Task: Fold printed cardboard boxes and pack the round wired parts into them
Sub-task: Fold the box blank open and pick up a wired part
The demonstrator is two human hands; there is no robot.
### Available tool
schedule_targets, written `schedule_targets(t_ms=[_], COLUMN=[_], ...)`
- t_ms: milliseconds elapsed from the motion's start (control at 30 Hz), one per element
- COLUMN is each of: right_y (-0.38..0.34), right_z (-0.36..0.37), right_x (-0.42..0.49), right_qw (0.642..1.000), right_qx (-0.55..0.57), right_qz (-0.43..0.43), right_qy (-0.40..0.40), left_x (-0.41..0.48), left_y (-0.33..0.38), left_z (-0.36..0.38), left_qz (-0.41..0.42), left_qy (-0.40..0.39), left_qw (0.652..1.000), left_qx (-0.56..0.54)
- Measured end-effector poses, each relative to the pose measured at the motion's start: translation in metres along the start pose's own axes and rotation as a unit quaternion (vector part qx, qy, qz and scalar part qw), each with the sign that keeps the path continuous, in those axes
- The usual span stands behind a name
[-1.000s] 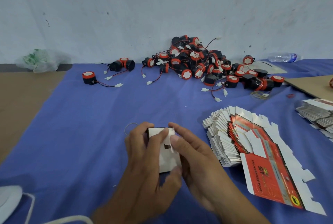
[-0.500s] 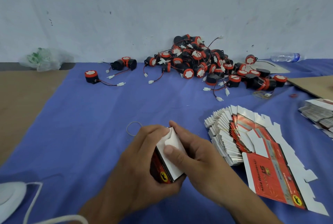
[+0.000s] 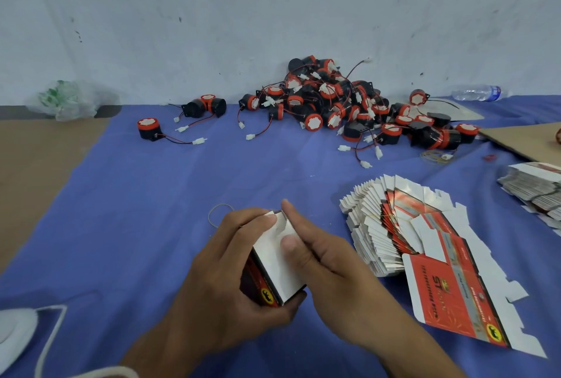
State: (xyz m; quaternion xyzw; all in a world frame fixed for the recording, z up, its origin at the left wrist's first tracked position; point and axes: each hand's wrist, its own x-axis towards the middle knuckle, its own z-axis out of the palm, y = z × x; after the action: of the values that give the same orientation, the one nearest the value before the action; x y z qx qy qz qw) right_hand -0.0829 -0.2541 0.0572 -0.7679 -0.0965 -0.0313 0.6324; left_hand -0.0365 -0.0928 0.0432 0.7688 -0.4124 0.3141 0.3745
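Observation:
I hold a small printed cardboard box (image 3: 274,268) low in the middle, its white underside up and its red and black side facing left. My left hand (image 3: 224,271) grips it from the left and below. My right hand (image 3: 315,253) presses its thumb and fingers on the white flaps from the right. A fanned stack of flat red and white box blanks (image 3: 403,225) lies to the right. A pile of round black and red wired parts (image 3: 340,104) sits at the back against the wall, with one loose part (image 3: 148,128) at the back left.
A blue cloth (image 3: 121,210) covers the floor, with brown floor (image 3: 33,159) to the left. A rubber band (image 3: 217,215) lies just beyond my left hand. More blanks (image 3: 534,189), a cardboard sheet (image 3: 528,137), a water bottle (image 3: 476,92) and a plastic bag (image 3: 69,99) lie around the edges.
I have turned the box from flat-on to tilted, so its red and black side shows on the left. My right thumb has slid down onto the white flaps.

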Motion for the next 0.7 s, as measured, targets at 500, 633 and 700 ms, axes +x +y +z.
schedule_targets(t_ms=[500, 633, 700], right_y=[-0.005, -0.005, -0.006], right_z=[-0.007, -0.001, -0.001], right_x=[-0.002, -0.001, -0.001], right_qw=[0.950, 0.957, 0.947], right_qx=[0.297, 0.276, 0.302], right_qz=[0.096, 0.088, 0.106], right_qy=[-0.001, 0.004, -0.002], left_x=[-0.001, 0.001, 0.003], left_y=[0.007, 0.006, 0.006], left_z=[-0.002, -0.004, -0.006], left_qz=[0.021, 0.016, -0.003], left_qy=[0.000, -0.012, -0.015], left_qw=[1.000, 0.999, 0.999], left_qx=[-0.020, -0.030, -0.035])
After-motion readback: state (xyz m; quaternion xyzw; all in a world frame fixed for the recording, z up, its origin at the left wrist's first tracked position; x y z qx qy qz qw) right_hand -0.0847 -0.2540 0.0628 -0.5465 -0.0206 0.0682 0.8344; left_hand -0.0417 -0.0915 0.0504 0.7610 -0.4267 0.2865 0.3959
